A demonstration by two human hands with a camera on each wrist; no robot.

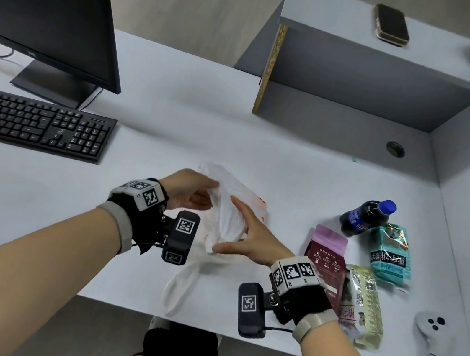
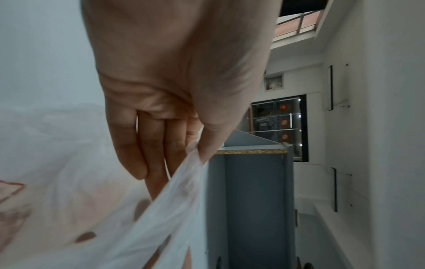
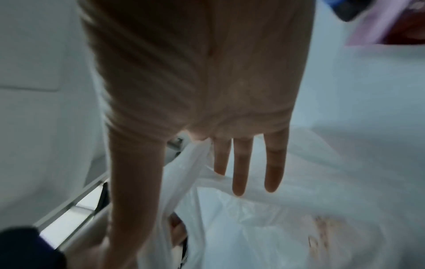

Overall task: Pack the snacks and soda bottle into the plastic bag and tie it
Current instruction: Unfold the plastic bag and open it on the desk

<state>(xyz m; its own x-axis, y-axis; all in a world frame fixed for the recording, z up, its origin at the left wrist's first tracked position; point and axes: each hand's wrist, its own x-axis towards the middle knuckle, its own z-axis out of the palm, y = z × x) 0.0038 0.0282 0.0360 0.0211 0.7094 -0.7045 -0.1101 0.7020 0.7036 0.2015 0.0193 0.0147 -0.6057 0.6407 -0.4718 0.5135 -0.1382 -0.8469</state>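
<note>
A thin white plastic bag (image 1: 245, 193) with orange print lies crumpled mid-desk. My left hand (image 1: 209, 195) pinches its upper edge between thumb and fingers; in the left wrist view the left hand (image 2: 197, 151) grips the bag (image 2: 69, 200). My right hand (image 1: 224, 224) is spread with straight fingers against the bag's other side; in the right wrist view a strip of the bag (image 3: 264, 218) runs between thumb and fingers of the right hand (image 3: 188, 182). To the right lie a dark soda bottle (image 1: 367, 217) with blue cap, a maroon pouch (image 1: 325, 261), a teal packet (image 1: 390, 253) and a green packet (image 1: 362, 308).
A black keyboard (image 1: 31, 122) and monitor (image 1: 45, 0) occupy the left of the desk (image 1: 176, 112). A grey shelf unit (image 1: 367, 85) stands at the back right with a dark case (image 1: 391, 24) on top. A grey controller (image 1: 433, 344) lies near the front right edge.
</note>
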